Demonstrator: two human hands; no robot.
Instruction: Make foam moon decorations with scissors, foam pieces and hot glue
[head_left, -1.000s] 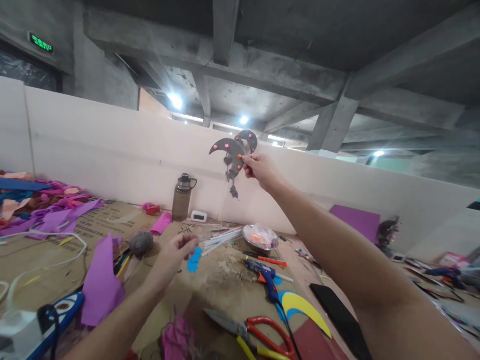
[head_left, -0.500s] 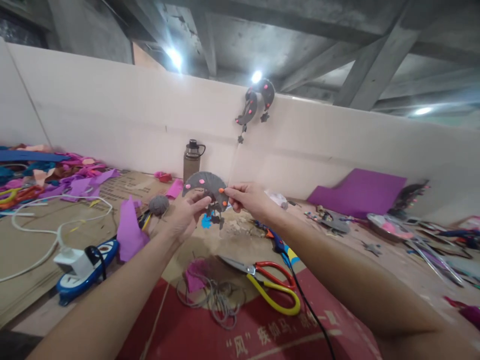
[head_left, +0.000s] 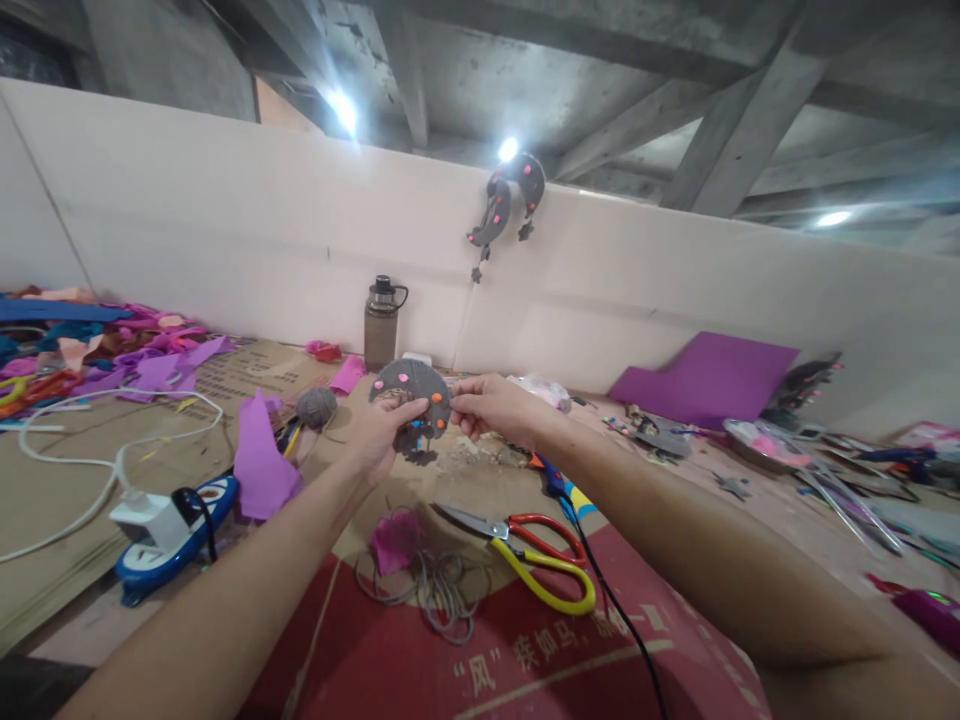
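My left hand (head_left: 381, 432) grips a grey, yarn-wrapped crescent moon ornament (head_left: 420, 378) by its inner side, thumb across the front. Pink and orange dots are stuck on its face, and small dark pieces dangle below it. My right hand (head_left: 491, 408) is closed in a pinch at the crescent's right edge, close to the orange dots; what lies between its fingertips is hidden. Below the hands, scissors (head_left: 517, 545) with one red and one yellow handle lie by a tangle of grey yarn (head_left: 442, 590) and a pink scrap (head_left: 395, 540).
Similar crescents (head_left: 499, 205) hang on the white partition. A bottle (head_left: 381, 325) stands behind my hands. On the left are a grey yarn ball (head_left: 316, 406), purple felt (head_left: 264, 460), a blue power strip (head_left: 176, 550) and felt scraps. A purple sheet (head_left: 705, 380) lies on the right.
The crescent has turned slightly and sits a little lower. My right fingertips have shifted from the upper orange dot to the outer edge. The camera view has moved slightly.
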